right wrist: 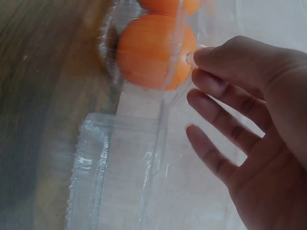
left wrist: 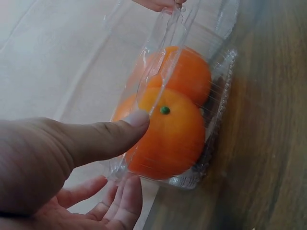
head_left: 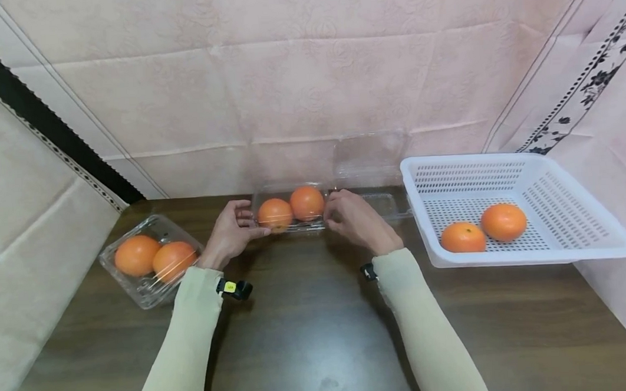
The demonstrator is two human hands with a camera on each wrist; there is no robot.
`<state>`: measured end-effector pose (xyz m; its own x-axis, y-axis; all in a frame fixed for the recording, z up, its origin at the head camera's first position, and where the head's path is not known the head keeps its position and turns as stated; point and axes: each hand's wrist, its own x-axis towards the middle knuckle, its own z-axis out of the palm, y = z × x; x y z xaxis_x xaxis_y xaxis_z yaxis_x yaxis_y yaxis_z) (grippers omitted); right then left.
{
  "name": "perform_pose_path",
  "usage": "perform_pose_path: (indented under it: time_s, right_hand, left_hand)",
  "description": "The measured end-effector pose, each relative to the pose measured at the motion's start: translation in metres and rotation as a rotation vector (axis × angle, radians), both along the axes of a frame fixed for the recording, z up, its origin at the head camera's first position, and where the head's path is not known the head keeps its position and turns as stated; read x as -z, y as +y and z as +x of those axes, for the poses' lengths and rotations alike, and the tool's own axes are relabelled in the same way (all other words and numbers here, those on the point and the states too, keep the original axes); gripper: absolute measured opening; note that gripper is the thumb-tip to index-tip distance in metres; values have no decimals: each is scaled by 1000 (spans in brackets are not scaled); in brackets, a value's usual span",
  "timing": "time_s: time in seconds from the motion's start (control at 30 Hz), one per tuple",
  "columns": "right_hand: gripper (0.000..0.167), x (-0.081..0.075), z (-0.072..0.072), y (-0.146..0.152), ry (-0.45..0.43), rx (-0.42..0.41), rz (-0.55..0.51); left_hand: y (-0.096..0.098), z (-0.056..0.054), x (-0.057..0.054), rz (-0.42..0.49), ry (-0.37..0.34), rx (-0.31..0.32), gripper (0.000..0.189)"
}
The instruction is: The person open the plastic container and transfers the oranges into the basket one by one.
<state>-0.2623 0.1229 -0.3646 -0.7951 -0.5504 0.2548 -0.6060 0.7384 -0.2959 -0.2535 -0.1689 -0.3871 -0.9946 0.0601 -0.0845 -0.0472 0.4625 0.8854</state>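
Note:
A clear plastic clamshell box (head_left: 314, 224) holding two oranges (head_left: 307, 203) sits near the back of the table, its lid apparently over the fruit. At its left end, my left hand (head_left: 232, 232) grips the box, the thumb (left wrist: 122, 132) on the lid side and the fingertips by the corner. My right hand (head_left: 358, 219) is at the right end; thumb and index finger pinch the rim there, while the other fingers (right wrist: 211, 148) spread loosely. A green stem mark shows on the nearer orange (left wrist: 165, 139) in the left wrist view.
Another clear box (head_left: 155, 289) with two oranges (head_left: 137, 255) stands at the left. Behind my right hand is an open clear box (head_left: 372, 157), lid raised against the cloth wall. A white basket (head_left: 529, 257) at the right holds two oranges (head_left: 504, 222).

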Motion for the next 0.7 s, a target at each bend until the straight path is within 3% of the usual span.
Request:
perform_pose_path:
  time_s: [0.3,0.7]
  right_hand:
    - [9,-5,2,4,-49,17,-22]
    - [10,-2,0,6,-74,8,-11]
  left_hand:
    - [-1,-2,-5,-26,-5,52,82]
    - [2,-5,0,52,-94,5,68]
